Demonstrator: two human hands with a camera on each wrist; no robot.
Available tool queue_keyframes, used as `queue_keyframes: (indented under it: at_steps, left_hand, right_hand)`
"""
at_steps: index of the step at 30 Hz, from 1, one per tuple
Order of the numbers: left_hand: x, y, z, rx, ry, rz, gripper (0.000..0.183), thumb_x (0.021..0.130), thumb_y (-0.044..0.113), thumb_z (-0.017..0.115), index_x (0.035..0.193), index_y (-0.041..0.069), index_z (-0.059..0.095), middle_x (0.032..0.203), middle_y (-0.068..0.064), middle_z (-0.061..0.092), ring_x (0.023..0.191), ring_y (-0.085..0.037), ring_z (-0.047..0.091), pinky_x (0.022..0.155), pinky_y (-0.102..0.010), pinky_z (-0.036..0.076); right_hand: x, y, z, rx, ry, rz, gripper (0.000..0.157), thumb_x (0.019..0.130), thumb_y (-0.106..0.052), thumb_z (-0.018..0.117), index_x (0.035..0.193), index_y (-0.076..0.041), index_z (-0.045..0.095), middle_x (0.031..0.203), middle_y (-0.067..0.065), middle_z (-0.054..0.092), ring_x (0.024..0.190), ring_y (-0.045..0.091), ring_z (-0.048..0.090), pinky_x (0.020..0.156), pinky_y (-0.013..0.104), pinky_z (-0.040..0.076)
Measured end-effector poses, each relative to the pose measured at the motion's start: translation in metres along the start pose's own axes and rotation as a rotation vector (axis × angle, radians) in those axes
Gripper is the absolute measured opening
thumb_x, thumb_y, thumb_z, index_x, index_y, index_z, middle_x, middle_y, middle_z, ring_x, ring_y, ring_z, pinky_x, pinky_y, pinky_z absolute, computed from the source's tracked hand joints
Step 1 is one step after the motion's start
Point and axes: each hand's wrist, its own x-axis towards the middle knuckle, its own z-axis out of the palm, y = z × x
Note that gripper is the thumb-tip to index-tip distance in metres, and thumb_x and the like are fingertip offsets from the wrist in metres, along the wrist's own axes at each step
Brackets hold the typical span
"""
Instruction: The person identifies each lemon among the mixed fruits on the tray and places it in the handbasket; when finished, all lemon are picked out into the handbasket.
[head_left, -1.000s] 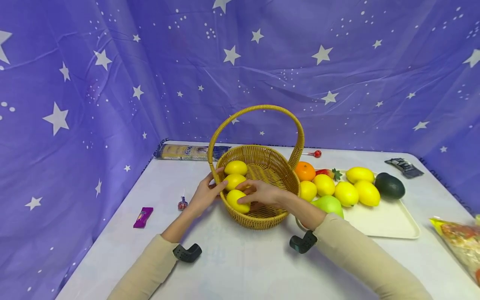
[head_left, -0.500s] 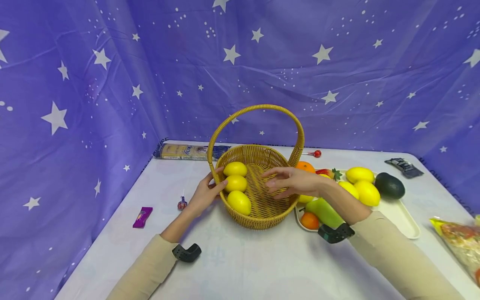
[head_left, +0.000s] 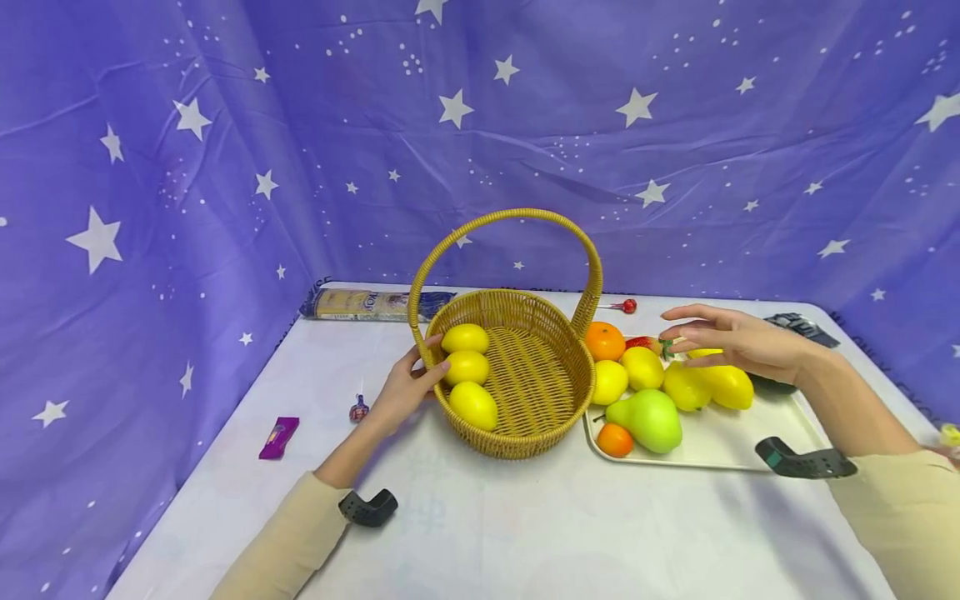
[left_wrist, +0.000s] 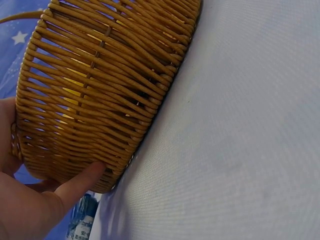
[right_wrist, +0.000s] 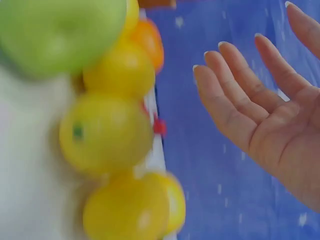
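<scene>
My left hand (head_left: 402, 393) grips the left rim of a woven basket (head_left: 517, 447), its thumb over the edge; the left wrist view has a finger against the basket wall (left_wrist: 100, 100). Three lemons (head_left: 467, 367) lie in a row along the basket's left side. My right hand (head_left: 750, 342) hovers above the cream tray (head_left: 720, 450) with fingers spread and nothing in them; in the right wrist view its palm (right_wrist: 285, 135) shows bare. Beneath and beside it are yellow fruits (head_left: 729, 387), a green pear (head_left: 651, 421), a strawberry (head_left: 642, 342) and a partly hidden dark avocado (head_left: 772, 386).
An orange (head_left: 604, 341) and a small tangerine (head_left: 615, 440) sit at the tray's left end. A long pasta packet (head_left: 375, 305) and a red lollipop (head_left: 628, 306) lie behind the basket. A purple wrapper (head_left: 279, 438) and another lollipop (head_left: 359, 408) lie left.
My right hand has let go of the front lemon, left it in the basket, and moved right to above the tray. My left hand stays on the basket rim.
</scene>
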Motion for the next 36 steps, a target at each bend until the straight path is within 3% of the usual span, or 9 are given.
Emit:
queue_keyframes:
  at_steps: [2, 7, 14, 17, 20, 24, 27, 29, 36]
  left_hand:
    - [0.004, -0.009, -0.002, -0.005, 0.003, 0.001, 0.06, 0.1, 0.022, 0.056, 0.153, 0.014, 0.029, 0.147, -0.026, 0.036, 0.121, -0.039, 0.052, 0.082, -0.038, 0.057]
    - [0.004, -0.011, -0.003, -0.002, 0.008, -0.002, 0.06, 0.1, 0.023, 0.057, 0.153, 0.015, 0.03, 0.148, -0.024, 0.035, 0.122, -0.038, 0.052, 0.081, -0.037, 0.057]
    - [0.004, -0.009, -0.003, -0.009, -0.002, 0.005, 0.06, 0.101, 0.021, 0.055, 0.154, 0.012, 0.027, 0.148, -0.026, 0.033, 0.122, -0.04, 0.051, 0.081, -0.036, 0.057]
    - [0.003, -0.009, -0.003, -0.004, 0.0, 0.013, 0.059, 0.101, 0.022, 0.055, 0.153, 0.013, 0.029, 0.148, -0.025, 0.033, 0.122, -0.039, 0.052, 0.081, -0.035, 0.057]
    - [0.002, -0.008, -0.002, 0.002, 0.002, 0.025, 0.059, 0.101, 0.023, 0.056, 0.153, 0.014, 0.031, 0.148, -0.023, 0.034, 0.121, -0.039, 0.053, 0.08, -0.035, 0.057]
    - [0.001, -0.007, -0.001, 0.005, 0.005, 0.038, 0.058, 0.101, 0.023, 0.056, 0.152, 0.013, 0.031, 0.149, -0.022, 0.034, 0.12, -0.039, 0.053, 0.08, -0.036, 0.057]
    - [0.001, -0.008, -0.001, 0.001, 0.007, 0.039, 0.058, 0.101, 0.022, 0.055, 0.152, 0.012, 0.031, 0.149, -0.022, 0.033, 0.12, -0.04, 0.053, 0.081, -0.038, 0.057]
    - [0.002, -0.008, 0.0, -0.002, 0.003, 0.033, 0.058, 0.101, 0.021, 0.055, 0.152, 0.012, 0.031, 0.149, -0.022, 0.033, 0.12, -0.04, 0.052, 0.082, -0.039, 0.056]
    - [-0.005, 0.008, 0.002, -0.005, -0.015, -0.002, 0.059, 0.101, 0.015, 0.054, 0.153, 0.007, 0.027, 0.15, -0.025, 0.03, 0.122, -0.042, 0.05, 0.085, -0.043, 0.055]
  right_hand:
    - [-0.012, 0.01, -0.012, -0.003, 0.021, 0.007, 0.039, 0.106, -0.009, 0.037, 0.142, -0.022, 0.039, 0.135, -0.003, 0.052, 0.118, 0.015, 0.055, 0.095, 0.035, 0.049]
    - [-0.037, 0.035, -0.035, -0.006, 0.065, 0.014, 0.04, 0.106, -0.006, 0.036, 0.142, -0.023, 0.04, 0.132, -0.011, 0.053, 0.117, 0.01, 0.055, 0.092, 0.027, 0.05]
    - [-0.056, 0.063, -0.047, -0.077, 0.176, 0.127, 0.039, 0.104, -0.009, 0.044, 0.141, -0.019, 0.037, 0.127, -0.018, 0.049, 0.11, -0.002, 0.055, 0.089, 0.025, 0.051]
    - [-0.061, 0.069, -0.047, -0.112, 0.185, 0.167, 0.044, 0.104, -0.013, 0.046, 0.145, -0.008, 0.03, 0.14, 0.005, 0.042, 0.107, -0.007, 0.053, 0.089, 0.029, 0.052]
    - [-0.06, 0.071, -0.043, -0.132, 0.174, 0.219, 0.055, 0.103, -0.017, 0.048, 0.148, 0.002, 0.021, 0.146, 0.03, 0.025, 0.105, -0.009, 0.051, 0.091, 0.036, 0.052]
    - [-0.053, 0.069, -0.034, -0.173, 0.155, 0.268, 0.068, 0.103, -0.023, 0.051, 0.149, 0.009, 0.012, 0.147, 0.041, 0.01, 0.126, 0.028, 0.047, 0.093, 0.042, 0.051]
    - [-0.046, 0.068, -0.027, -0.205, 0.158, 0.292, 0.073, 0.102, -0.027, 0.053, 0.148, 0.011, 0.011, 0.145, 0.044, 0.007, 0.131, 0.057, 0.025, 0.093, 0.046, 0.051]
    - [-0.042, 0.068, -0.023, -0.214, 0.173, 0.31, 0.075, 0.101, -0.029, 0.054, 0.148, 0.011, 0.011, 0.144, 0.046, 0.006, 0.131, 0.06, 0.02, 0.093, 0.048, 0.05]
    - [-0.035, 0.072, -0.014, -0.235, 0.263, 0.337, 0.078, 0.098, -0.033, 0.059, 0.146, 0.011, 0.017, 0.14, 0.048, 0.014, 0.125, 0.058, 0.035, 0.087, 0.048, 0.053]
